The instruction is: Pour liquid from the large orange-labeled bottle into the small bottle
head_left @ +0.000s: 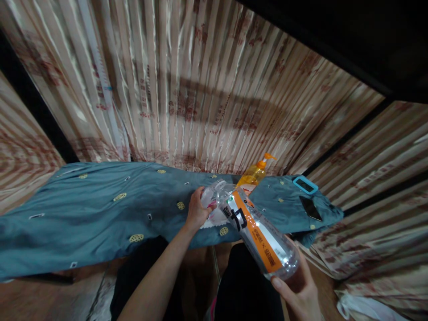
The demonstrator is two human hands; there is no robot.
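Observation:
A large clear plastic bottle (257, 232) with an orange and silver label slants across the front of the cloth-covered surface. Its base is in my right hand (297, 285), fingers and thumb curled around it. At the neck end, my left hand (197, 211) is closed around the clear upper part. A white packet with pink print and a zigzag edge (214, 219) shows beneath the neck, beside my left thumb; whether that hand also touches it I cannot tell. Just behind the bottle is a pump bottle (251, 175) of yellow liquid with an orange pump, partly hidden.
A teal cloth with yellow patterns (100, 209) covers the long surface. On its right end lie a blue-framed object (305, 184) and a dark flat object (310, 208). Patterned curtains (187, 89) hang behind, between dark frame bars. A white bag (368, 307) is low at right.

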